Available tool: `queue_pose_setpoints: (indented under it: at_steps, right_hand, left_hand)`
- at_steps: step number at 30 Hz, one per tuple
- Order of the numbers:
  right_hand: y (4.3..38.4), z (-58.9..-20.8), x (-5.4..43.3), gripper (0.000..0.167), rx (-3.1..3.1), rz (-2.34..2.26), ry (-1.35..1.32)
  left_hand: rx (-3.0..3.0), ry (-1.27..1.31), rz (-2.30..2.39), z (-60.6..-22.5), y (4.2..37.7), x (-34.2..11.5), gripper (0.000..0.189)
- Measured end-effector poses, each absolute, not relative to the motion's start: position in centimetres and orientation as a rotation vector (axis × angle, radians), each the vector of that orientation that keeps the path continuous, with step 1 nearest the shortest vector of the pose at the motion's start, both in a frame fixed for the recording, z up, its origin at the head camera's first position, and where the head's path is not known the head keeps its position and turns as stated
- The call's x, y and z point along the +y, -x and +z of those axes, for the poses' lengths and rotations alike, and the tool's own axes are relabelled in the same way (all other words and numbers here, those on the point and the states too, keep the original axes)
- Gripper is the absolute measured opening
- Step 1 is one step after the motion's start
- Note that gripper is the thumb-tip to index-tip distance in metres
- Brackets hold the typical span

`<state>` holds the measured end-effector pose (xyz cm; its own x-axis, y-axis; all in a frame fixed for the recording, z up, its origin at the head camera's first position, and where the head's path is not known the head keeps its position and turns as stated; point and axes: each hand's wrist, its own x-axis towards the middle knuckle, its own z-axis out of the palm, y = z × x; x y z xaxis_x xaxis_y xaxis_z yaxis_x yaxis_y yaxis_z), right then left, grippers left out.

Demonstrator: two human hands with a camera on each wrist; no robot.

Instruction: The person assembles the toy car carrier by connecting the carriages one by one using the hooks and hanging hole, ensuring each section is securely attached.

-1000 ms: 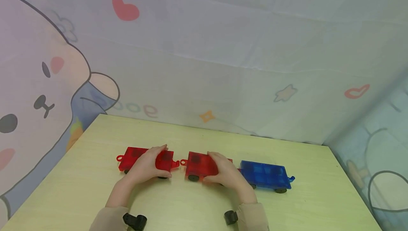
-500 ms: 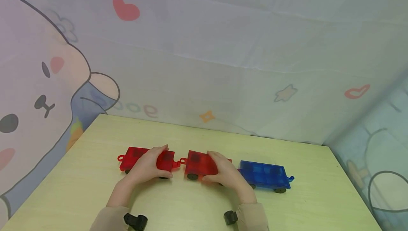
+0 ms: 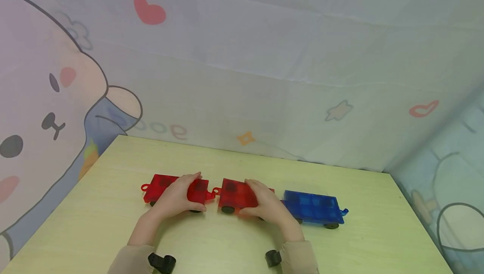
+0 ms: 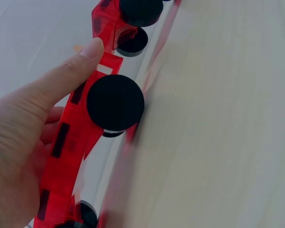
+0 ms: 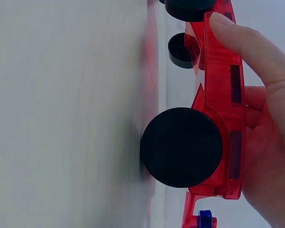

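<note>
In the head view my left hand grips the left red toy train car by its sides, thumb in front. My right hand holds the middle red toy train car the same way. The left car's hook meets the middle car's ring; whether they are latched I cannot tell. To the right, a blue toy train car stands coupled behind the middle one. Black wheels show under the cars in the left wrist view and the right wrist view.
All the cars stand in a row on a pale wooden table. Behind it hangs a printed cloth with a cartoon animal on the left. A loose ring sticks out from the left car's far end.
The left hand has slid its red car slightly to the right. The right hand has shifted the middle car a little left, the blue car following. Hook and ring now meet.
</note>
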<state>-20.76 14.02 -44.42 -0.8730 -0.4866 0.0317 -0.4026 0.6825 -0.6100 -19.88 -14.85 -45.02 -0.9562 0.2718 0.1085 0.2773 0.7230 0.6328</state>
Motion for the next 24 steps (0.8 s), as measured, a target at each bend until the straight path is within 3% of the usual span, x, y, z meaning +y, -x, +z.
queue_pose_setpoints:
  at_steps: [24]
  right_hand:
    - [20.74, -44.59, 13.87, 0.086, 2.760, -0.925, 0.771]
  left_hand:
    - [-2.909, 0.471, -1.077, -45.10, 19.83, -14.58, 0.094]
